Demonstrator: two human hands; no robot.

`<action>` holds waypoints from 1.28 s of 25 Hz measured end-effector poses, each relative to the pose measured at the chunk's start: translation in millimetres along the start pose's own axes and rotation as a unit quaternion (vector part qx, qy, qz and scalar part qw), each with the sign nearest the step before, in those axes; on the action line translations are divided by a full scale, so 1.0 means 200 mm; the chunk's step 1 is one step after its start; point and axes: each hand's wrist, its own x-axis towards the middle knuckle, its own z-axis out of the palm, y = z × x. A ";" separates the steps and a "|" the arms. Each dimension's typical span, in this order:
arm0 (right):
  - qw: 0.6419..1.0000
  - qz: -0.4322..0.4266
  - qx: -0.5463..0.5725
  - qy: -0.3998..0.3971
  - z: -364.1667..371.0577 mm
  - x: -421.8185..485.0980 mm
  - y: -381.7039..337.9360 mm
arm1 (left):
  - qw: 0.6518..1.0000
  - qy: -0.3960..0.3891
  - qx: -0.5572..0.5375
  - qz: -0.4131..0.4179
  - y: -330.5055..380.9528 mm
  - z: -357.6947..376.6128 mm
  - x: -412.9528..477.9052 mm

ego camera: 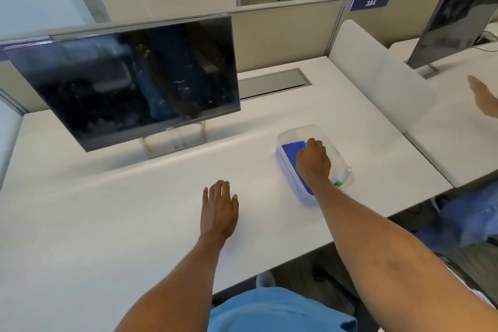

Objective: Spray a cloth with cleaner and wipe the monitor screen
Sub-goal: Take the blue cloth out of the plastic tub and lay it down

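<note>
The fingers (222, 191) of our left hand (218, 213) lie straight and close together, flat on the desk (107, 210), holding nothing. Those of our right hand (314, 162) curl downward inside the clear bin (295, 132), over the blue cloth (292, 152) on its floor. We cannot tell whether they already pinch the cloth, since the back of the hand covers the tips. The bin sits on the desk to the right of the monitor (129, 81), well apart from it.

We judge the step in hand to be fetching the cloth. To do it well we should take a fold near the middle and lift straight up, so the light bin neither tips nor slides, steadying its rim with the left hand if it drags. The bottle (340, 178) lies just beside our wrist, so we lift without knocking it, then spray the cloth away from the screen.

Our forearm hides much of the bottle. Only a white and green bit shows, and we cannot make out the nozzle. On the dark screen we cannot tell smears from reflections. Another hand (483, 100) is cut off at the right edge.
</note>
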 end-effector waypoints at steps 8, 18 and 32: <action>0.985 0.060 0.038 -0.155 0.14 0.21 0.14 | 0.993 -0.092 0.013 -0.074 -0.04 0.13 0.04; 0.979 0.082 0.043 -0.183 0.22 0.32 0.19 | 0.992 -0.078 0.035 -0.094 -0.04 0.21 0.03; 0.962 0.085 0.145 -0.215 0.17 0.33 0.18 | 0.991 -0.079 0.026 -0.108 -0.02 0.21 0.03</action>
